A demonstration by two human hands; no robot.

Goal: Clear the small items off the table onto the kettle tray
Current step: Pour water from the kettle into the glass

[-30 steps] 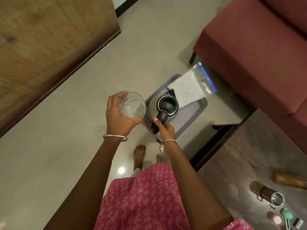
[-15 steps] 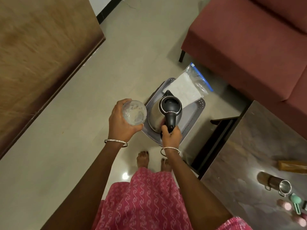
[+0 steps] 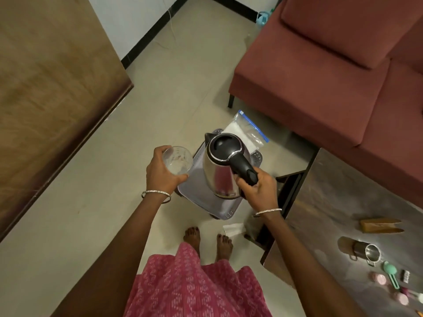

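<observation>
My right hand (image 3: 259, 191) grips the black handle of a steel kettle (image 3: 220, 165), which hangs above the grey tray (image 3: 225, 208) on the floor. My left hand (image 3: 161, 172) holds a clear glass (image 3: 178, 160) just left of the kettle. A zip bag of white powder (image 3: 247, 133) lies across the tray's far end. On the dark table (image 3: 343, 202) at the right lie a steel mug (image 3: 366, 250), a wooden piece (image 3: 380, 225), a teal scoop (image 3: 390, 274) and several small pink items (image 3: 377, 278).
A red sofa (image 3: 320, 65) stands beyond the tray and the table. A wooden panel (image 3: 45, 99) fills the left side. A white scrap of paper (image 3: 232, 229) lies on the floor by my bare feet (image 3: 208, 241). An open table shelf (image 3: 289, 188) sits near my right hand.
My right hand has lifted the kettle up off the tray and toward me. The left hand keeps the glass beside it. The view has pulled back, showing more sofa and wall.
</observation>
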